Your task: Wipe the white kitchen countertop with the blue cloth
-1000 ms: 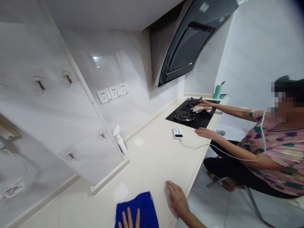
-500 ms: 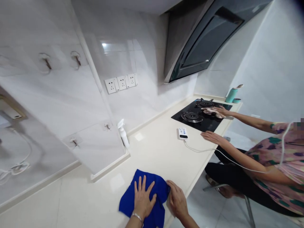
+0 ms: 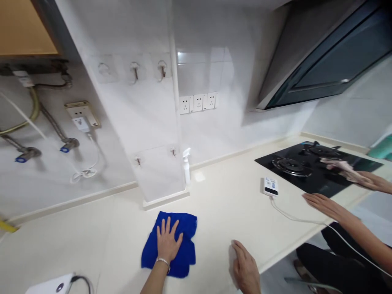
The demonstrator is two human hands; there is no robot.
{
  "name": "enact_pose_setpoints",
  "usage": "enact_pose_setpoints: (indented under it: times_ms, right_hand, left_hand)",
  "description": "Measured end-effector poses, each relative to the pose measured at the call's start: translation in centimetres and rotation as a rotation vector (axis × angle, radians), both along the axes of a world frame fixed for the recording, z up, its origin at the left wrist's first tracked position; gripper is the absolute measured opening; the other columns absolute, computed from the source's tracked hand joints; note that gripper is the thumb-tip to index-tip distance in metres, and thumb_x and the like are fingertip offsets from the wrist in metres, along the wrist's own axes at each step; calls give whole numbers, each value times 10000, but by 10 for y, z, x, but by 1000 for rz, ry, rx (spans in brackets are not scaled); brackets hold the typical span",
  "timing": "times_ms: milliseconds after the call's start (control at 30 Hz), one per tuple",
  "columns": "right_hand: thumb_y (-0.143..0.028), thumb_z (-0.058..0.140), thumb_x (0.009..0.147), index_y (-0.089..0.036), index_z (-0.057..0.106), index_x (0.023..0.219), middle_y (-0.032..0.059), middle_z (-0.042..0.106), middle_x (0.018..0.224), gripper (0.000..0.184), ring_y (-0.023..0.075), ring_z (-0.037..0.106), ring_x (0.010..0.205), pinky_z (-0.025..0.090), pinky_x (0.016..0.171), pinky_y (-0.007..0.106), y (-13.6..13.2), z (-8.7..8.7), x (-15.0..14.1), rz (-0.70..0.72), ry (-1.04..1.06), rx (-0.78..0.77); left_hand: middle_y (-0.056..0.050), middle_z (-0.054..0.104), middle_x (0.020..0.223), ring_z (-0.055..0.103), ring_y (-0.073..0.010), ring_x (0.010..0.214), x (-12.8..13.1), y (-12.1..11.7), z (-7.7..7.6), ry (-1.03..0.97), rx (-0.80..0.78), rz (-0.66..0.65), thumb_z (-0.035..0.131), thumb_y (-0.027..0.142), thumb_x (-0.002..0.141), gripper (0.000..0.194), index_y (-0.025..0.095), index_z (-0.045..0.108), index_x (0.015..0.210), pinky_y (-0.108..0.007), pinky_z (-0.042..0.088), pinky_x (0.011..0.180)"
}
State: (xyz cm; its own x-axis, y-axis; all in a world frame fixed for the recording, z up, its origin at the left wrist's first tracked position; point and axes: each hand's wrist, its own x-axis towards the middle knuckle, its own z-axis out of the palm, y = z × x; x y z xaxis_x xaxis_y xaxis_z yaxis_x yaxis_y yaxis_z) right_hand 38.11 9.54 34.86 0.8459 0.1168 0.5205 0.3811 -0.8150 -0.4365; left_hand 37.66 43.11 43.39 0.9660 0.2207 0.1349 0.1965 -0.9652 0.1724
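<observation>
My left hand lies flat with fingers spread on a blue cloth, pressing it onto the cream countertop. To the right of the cloth, my right hand rests palm down on the counter near its front edge, fingers stretched out, holding nothing. A metal bracelet shows on my left wrist.
A white spray bottle stands by the wall column. At right, another person's hand rests by a white device with a cable; their other hand wipes the black gas hob with a pink cloth. A white object lies at bottom left.
The view has swung left. My left hand with the blue cloth has slid left and away along the counter, parting from my right hand, which stays near the edge.
</observation>
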Motion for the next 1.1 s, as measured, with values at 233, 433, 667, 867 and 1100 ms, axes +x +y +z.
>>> enact_pose_setpoints:
  times_ms: [233,433,667,867,1100]
  right_hand:
    - [-153,376,856,-188,504,1271,121,584,1333,436,271,560,1195,465,980,453,2,7,-2,-18,-44,-24]
    - [-150,382,863,-168,522,1255,132,591,1314,417,261,547,1196,445,985,431,1,15,-6,-3,-56,-34]
    - [-134,393,848,-174,547,1218,109,617,1296,403,247,566,1152,437,941,404,2,20,-8,-32,-50,-42]
    - [-124,398,845,-170,560,1202,104,615,1304,395,243,554,1163,416,955,398,3,24,-9,-43,-18,-52]
    - [-151,369,830,-168,568,1216,100,611,1315,434,243,552,1170,406,976,398,3,29,-10,-33,29,-32]
  left_hand:
    - [-96,329,1606,228,-379,1492,-70,75,15,36,144,375,449,509,941,571,347,392,1486,-605,239,1181]
    - [-143,317,1605,212,-408,1490,-116,58,8,24,166,431,443,516,943,608,302,361,1505,-624,229,1175]
    - [-172,277,1614,136,-426,1502,-163,-3,1,-12,171,342,478,455,928,617,255,373,1502,-648,201,1177]
    - [-172,194,1642,35,-461,1504,-150,-63,-4,-46,111,219,514,435,904,661,230,355,1512,-688,148,1176]
    - [-154,77,1663,10,-476,1497,-104,-124,-5,-32,-57,-123,532,546,886,804,309,164,1559,-745,163,1158]
